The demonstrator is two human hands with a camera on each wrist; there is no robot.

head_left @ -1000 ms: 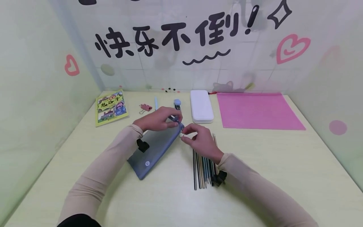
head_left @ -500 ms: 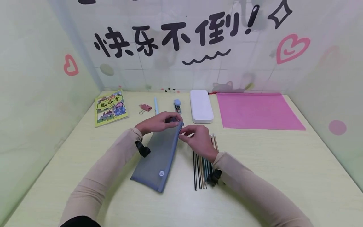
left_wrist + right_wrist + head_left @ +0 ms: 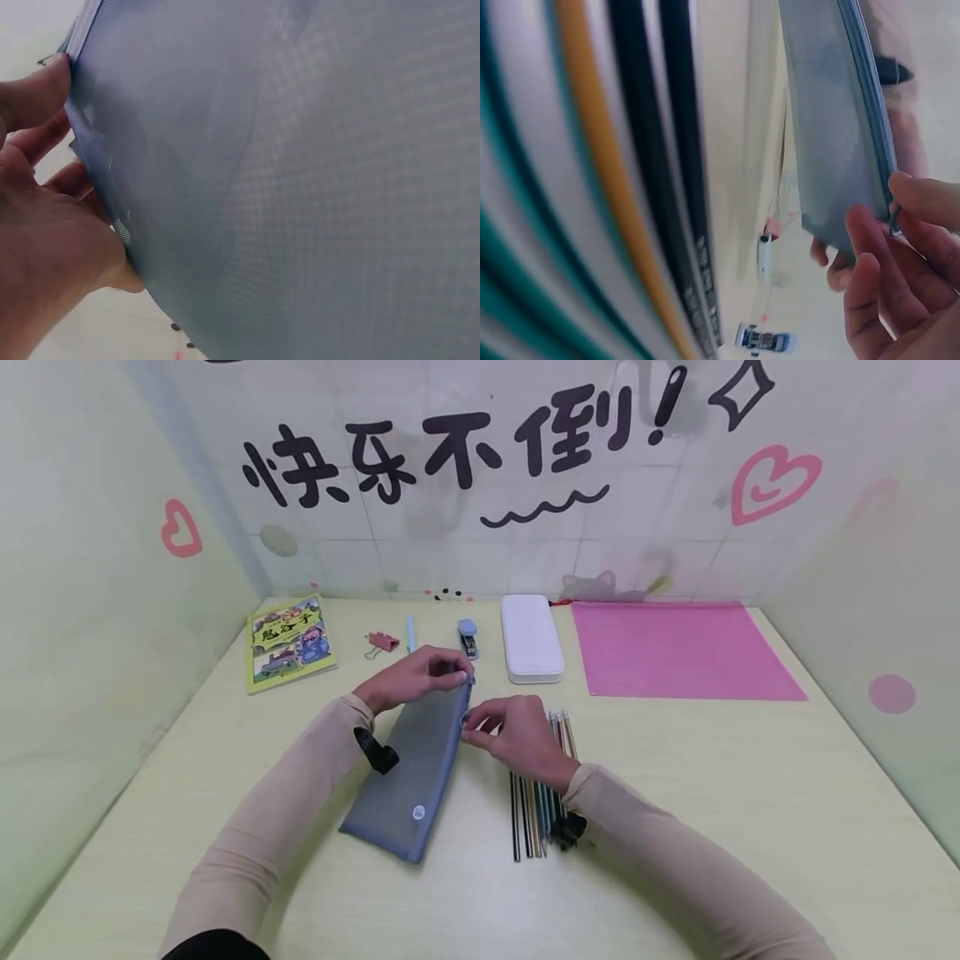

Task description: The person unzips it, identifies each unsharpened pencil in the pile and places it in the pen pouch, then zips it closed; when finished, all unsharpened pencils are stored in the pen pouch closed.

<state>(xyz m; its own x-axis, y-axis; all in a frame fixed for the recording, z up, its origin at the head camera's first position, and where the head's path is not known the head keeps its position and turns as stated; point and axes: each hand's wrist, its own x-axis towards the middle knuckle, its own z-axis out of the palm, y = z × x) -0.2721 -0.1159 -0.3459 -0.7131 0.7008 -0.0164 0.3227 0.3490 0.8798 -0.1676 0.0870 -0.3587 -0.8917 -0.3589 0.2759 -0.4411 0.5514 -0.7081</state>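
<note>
A blue-grey mesh zip pouch [image 3: 397, 777] is held at a slant over the table, its zipped edge facing right and a small round white label near its lower end. My left hand [image 3: 416, 678] grips the upper end between thumb and fingers; in the left wrist view the mesh [image 3: 315, 187] fills most of the picture. My right hand [image 3: 525, 739] pinches the zipper pull [image 3: 895, 221] on the upper part of that edge. Below the right hand lies a row of several pencils [image 3: 528, 818], partly covered by the hand and wrist.
Along the back are a yellow comic book [image 3: 291, 645], a pink binder clip [image 3: 383, 642], a light blue pen [image 3: 410, 633], a blue stapler [image 3: 467, 639], a white case [image 3: 532, 639] and a flat pink sheet-like pouch [image 3: 686, 652]. Walls border the table at the back and sides.
The pouch has swung more upright, its lower end moving right and toward me. My right hand, at the zipper, has shifted a little left and down the edge. My left hand keeps its grip.
</note>
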